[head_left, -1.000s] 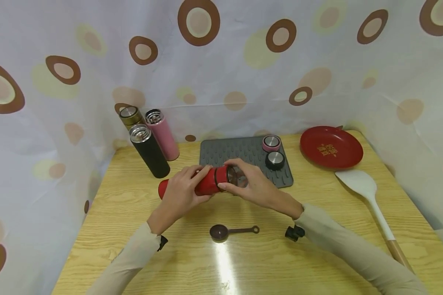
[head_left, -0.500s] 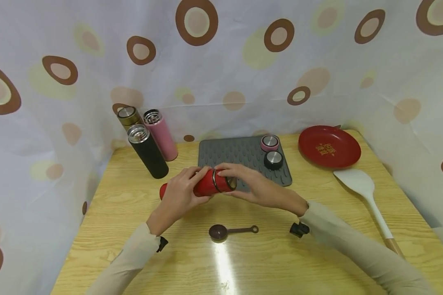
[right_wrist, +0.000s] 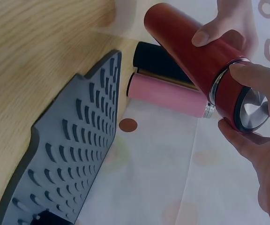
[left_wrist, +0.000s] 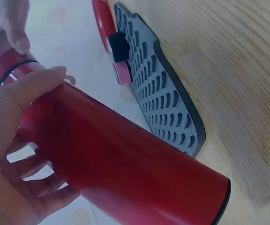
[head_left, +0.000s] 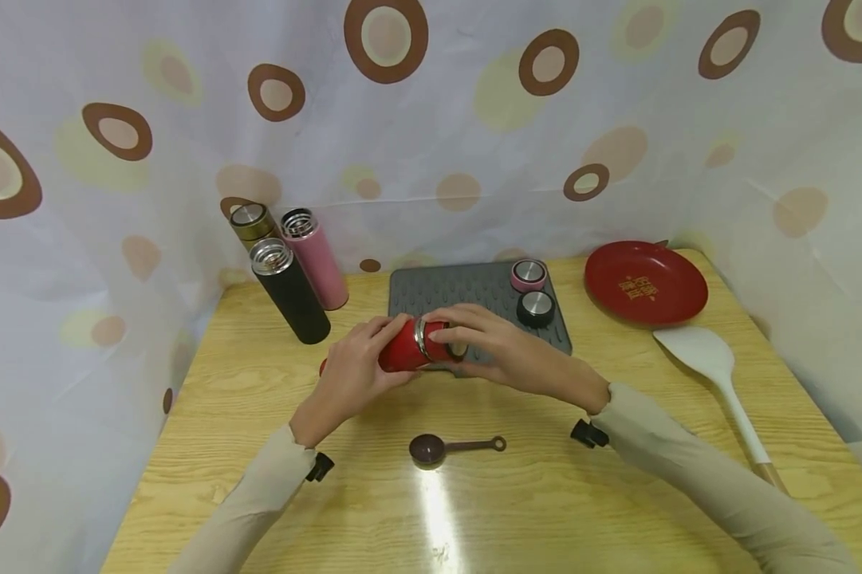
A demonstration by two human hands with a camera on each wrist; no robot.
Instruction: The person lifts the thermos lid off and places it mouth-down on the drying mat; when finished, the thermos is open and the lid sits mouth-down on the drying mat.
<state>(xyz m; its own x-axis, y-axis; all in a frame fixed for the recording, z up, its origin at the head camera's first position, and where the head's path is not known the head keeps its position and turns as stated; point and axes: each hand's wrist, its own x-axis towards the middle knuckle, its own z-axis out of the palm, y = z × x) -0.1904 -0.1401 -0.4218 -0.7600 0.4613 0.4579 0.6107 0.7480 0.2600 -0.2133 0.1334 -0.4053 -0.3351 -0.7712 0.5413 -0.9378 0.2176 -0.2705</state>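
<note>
A red thermos (head_left: 399,351) is held tilted on its side above the table. My left hand (head_left: 353,363) grips its body, with the thumb along the side in the left wrist view. At the other end, my right hand (head_left: 505,348) holds the red lid (right_wrist: 229,97) between thumb and fingers. The lid has a black rim and a silver top. A silver band (head_left: 419,338) shows between lid and body. Below the hands, a dark brown measuring spoon (head_left: 427,450) lies on the table.
Black (head_left: 294,301), pink (head_left: 320,269) and gold (head_left: 252,223) flasks stand at the back left, the black and pink ones lidless. A grey mat (head_left: 441,287) bears a pink lid (head_left: 528,275) and a black lid (head_left: 535,309). On the right lie a red plate (head_left: 646,287) and a white spatula (head_left: 706,357).
My right hand has turned on the lid, its fingers moving round over the top. The silver band between lid and body has come into sight. My left hand keeps its grip.
</note>
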